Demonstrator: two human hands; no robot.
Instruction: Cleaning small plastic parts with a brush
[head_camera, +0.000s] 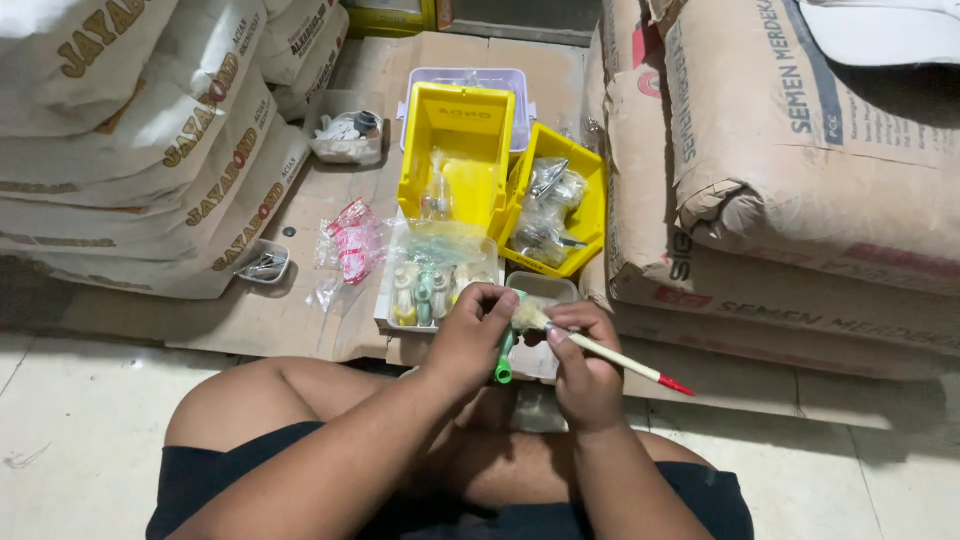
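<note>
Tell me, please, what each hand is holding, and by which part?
Left hand grips a small green tap by its upper end; right hand pinches a paintbrush just behind the bristles.

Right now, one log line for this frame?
left hand: holds green tube | right hand: holds brush, bristles at tube | in front: clear tray of small bottles, yellow bins | seat: floor

I count two yellow bins (456, 140), one lilac tub (468, 78) behind them, three clear trays (392, 290), and one brush (600, 350) and one green piece (505, 360) in my two hands (470, 335).
</note>
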